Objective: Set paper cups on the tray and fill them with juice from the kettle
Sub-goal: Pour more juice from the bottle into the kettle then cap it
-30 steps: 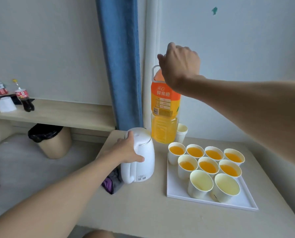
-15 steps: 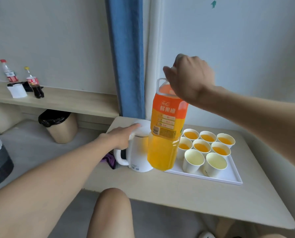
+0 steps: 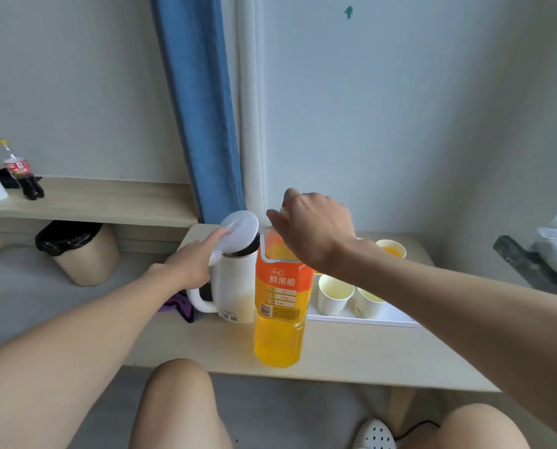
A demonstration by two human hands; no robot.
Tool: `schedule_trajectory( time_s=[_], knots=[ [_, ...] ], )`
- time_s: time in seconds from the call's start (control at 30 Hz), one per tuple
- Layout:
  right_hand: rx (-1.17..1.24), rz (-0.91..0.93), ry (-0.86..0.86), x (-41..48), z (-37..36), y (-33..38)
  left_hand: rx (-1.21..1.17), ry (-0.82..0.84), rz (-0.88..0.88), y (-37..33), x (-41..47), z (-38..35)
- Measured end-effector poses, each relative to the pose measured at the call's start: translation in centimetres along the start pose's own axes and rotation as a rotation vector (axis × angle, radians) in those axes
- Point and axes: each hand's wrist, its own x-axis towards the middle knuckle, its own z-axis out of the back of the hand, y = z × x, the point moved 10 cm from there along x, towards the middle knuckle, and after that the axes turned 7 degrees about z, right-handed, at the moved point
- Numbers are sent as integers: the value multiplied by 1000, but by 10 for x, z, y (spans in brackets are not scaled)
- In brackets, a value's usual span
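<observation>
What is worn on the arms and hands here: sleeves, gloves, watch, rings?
Nothing visible. The left hand and right hand are ungloved, with no ring, watch or band showing. The arms behind them are bare to the frame edge, with no sleeve in view.

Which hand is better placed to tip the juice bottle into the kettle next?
Right. The right hand grips the juice bottle at its top beside the kettle; the left hand props the lid open.
</observation>
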Motion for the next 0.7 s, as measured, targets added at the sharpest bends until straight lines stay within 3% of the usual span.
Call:
schedule_trajectory(
  time_s=[0.4, 0.5, 0.6, 0.7],
  knots=[
    [14, -49, 54, -10, -25, -10, -152, -137, 5, 27, -23, 4],
    [23, -60, 49, -11, -27, -11, -104, -361, 11, 25, -38, 23],
    [60, -65, 42, -11, -29, -9, -161, -648, -190, -9, -77, 49],
    [37, -94, 65, -8, -29, -8, -360, -569, -416, -61, -98, 45]
  ],
)
